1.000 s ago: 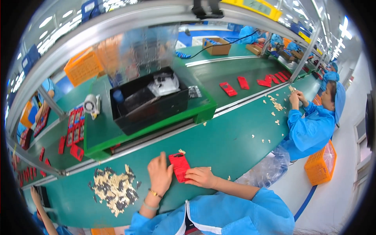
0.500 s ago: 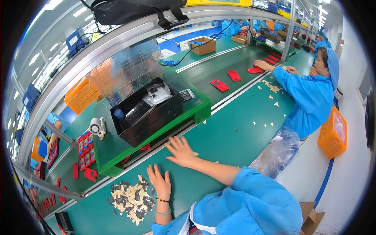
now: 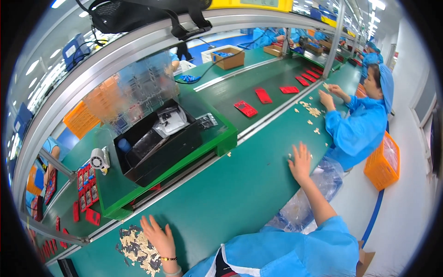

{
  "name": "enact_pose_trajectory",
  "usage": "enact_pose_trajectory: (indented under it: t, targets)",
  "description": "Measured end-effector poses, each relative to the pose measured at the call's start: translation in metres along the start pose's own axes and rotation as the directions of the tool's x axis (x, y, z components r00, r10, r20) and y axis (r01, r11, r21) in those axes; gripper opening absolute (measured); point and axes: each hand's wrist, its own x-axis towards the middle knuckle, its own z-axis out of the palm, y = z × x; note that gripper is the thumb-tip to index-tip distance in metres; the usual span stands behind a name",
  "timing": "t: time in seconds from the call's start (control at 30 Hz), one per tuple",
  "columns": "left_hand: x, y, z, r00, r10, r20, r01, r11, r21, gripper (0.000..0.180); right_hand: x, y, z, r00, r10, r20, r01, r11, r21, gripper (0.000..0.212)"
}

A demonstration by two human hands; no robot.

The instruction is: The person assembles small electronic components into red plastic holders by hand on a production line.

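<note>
My left hand (image 3: pixel 158 235) is open, palm down with fingers spread, at the right edge of a heap of small beige and dark grey pieces (image 3: pixel 139 247) on the green tabletop (image 3: pixel 221 194). It partly covers the heap and grips nothing. Farther right, my right hand (image 3: pixel 301 162) lies open with its fingers stretched out, near a few scattered beige pieces. A clear plastic bag (image 3: pixel 300 205) rests at the table's near edge beside my right forearm.
A green-edged platform (image 3: pixel 221 147) carries a black box (image 3: pixel 159 143) with packets and a small white fan (image 3: pixel 98 159). Red phone-shaped parts (image 3: pixel 245 108) lie on the green belt behind the table. A co-worker in blue (image 3: pixel 355 122) handles beige pieces at right, near an orange crate (image 3: pixel 383 161).
My right hand has swept far right across the table. My left hand has shifted left and nearer to the heap. The co-worker's hand has come back from a red part, and the view has shifted.
</note>
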Motion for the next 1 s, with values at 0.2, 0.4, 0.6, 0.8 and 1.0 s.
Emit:
enact_pose_trajectory:
  t: [0.2,0.4,0.6,0.8,1.0]
  targets:
    - [-0.041,-0.063,0.018,0.958,-0.285,-0.031,0.285,0.94,0.188,0.047,0.137,-0.084,0.092,0.906,-0.39,-0.163,0.415,0.894,0.167,0.055]
    - [-0.027,-0.051,0.004,0.955,-0.116,-0.274,0.111,0.993,-0.031,0.004,0.212,-0.101,0.154,0.959,-0.262,-0.109,0.264,0.965,0.007,0.049]
    - [-0.033,-0.048,-0.011,0.91,-0.287,-0.301,0.234,0.952,-0.2,0.007,0.141,-0.105,0.112,0.889,-0.33,-0.316,0.399,0.898,0.187,0.027]
    - [-0.033,-0.052,-0.018,0.907,-0.312,-0.283,0.161,0.878,-0.451,0.008,-0.006,-0.148,0.001,0.762,-0.487,-0.428,0.648,0.552,0.525,0.023]
    - [-0.006,-0.06,-0.007,0.933,-0.304,-0.194,0.146,0.809,-0.569,0.009,-0.087,-0.227,-0.047,0.475,-0.837,-0.273,0.708,0.178,0.684,0.023]
